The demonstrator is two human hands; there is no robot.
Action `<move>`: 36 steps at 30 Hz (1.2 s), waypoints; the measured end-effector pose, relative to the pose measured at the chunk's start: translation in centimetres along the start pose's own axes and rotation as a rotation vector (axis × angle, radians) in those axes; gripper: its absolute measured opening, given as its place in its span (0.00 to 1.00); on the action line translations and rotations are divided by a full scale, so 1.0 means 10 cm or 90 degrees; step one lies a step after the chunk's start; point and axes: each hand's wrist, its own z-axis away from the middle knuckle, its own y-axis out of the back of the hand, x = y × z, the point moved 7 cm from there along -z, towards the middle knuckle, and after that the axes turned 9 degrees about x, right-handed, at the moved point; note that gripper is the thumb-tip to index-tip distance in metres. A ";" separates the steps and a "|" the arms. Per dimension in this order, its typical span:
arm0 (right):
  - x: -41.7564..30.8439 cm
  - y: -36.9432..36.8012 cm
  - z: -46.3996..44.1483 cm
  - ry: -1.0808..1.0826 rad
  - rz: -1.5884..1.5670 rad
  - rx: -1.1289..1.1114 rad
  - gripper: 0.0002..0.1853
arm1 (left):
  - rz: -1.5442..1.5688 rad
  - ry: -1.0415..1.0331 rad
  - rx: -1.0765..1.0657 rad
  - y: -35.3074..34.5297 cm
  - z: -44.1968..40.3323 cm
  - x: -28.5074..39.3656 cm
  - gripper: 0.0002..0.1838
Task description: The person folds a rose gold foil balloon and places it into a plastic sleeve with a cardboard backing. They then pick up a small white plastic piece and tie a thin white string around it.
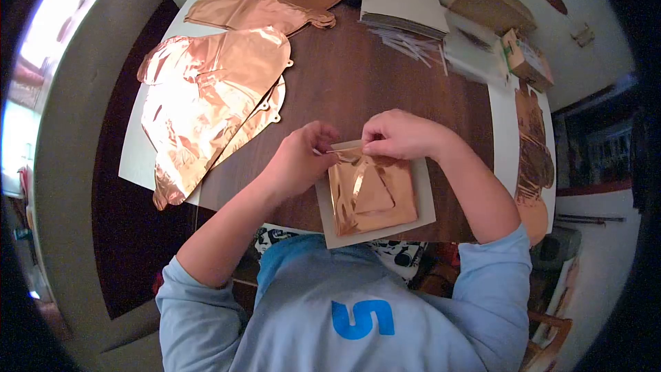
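Observation:
A folded copper-coloured foil piece lies on a pale square card at the table's front edge. At the foil's upper left corner, my left hand is closed, thumb and fingertips pressed on its edge. My right hand pinches the top edge of the foil, just right of the left hand. A triangular crease or shape shows in the middle of the foil. The hands are close together but do not touch.
Large flat copper foil sheets lie on the left, more foil at the back. A stack of pale cards, thin white strips, cardboard boxes and bundled foil pieces stand or lie toward the right.

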 end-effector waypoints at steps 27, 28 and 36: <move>0.00 -0.05 0.12 -0.019 0.165 0.094 0.08 | -0.465 -0.404 0.122 -0.71 0.69 0.23 0.43; 0.00 -0.05 0.13 -0.017 0.155 0.099 0.08 | -0.466 -0.404 0.113 -0.72 0.69 0.22 0.44; -0.16 0.05 0.32 0.028 0.402 0.357 0.13 | -0.521 -0.422 0.093 -0.78 0.71 0.16 0.49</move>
